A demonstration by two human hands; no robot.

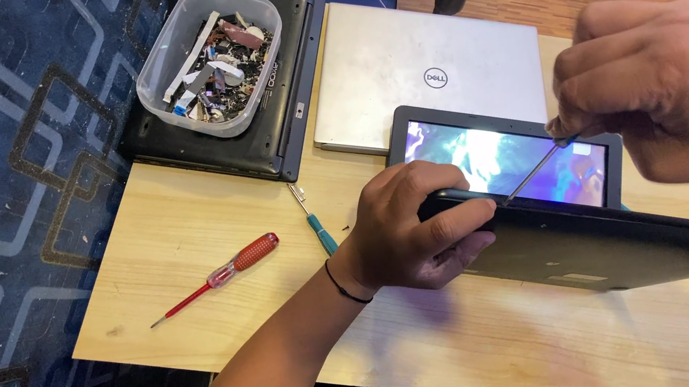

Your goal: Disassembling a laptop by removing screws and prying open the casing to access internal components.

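Observation:
My left hand point(412, 229) grips the near edge of a dark laptop base point(617, 240) that is tilted up off the wooden table point(218, 282). Its lit screen point(504, 161) lies flat behind the raised base. My right hand point(674, 83) pinches a thin metal tool point(538, 167), and the tool's tip touches the laptop's edge close to my left thumb.
A red-handled screwdriver point(222, 275) and a teal-handled one point(317, 227) lie on the table to the left. Behind them sit a black closed laptop point(278, 111) with a clear tub of small parts point(212, 56) on it, and a silver laptop point(426, 66). Another person sits beyond the table's far edge.

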